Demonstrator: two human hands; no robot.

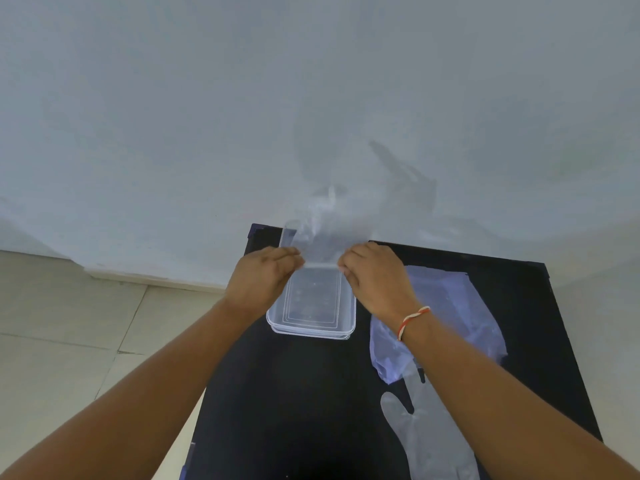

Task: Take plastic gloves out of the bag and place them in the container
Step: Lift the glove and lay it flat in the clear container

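A clear plastic glove [320, 237] is stretched between my two hands, held up above the far end of the container. My left hand [265, 275] pinches its left edge and my right hand [375, 278] pinches its right edge. Below them a clear rectangular plastic container [311, 329] sits on the black table [294, 393]. To the right lies the bluish plastic bag [457, 306], flat on the table under my right forearm. Another clear glove [426, 434] lies flat near the table's front right, fingers toward the bag.
The black table stands against a pale wall [311, 98]. Beige floor tiles [69, 341] show to the left of the table. A red and white thread band [412, 322] circles my right wrist.
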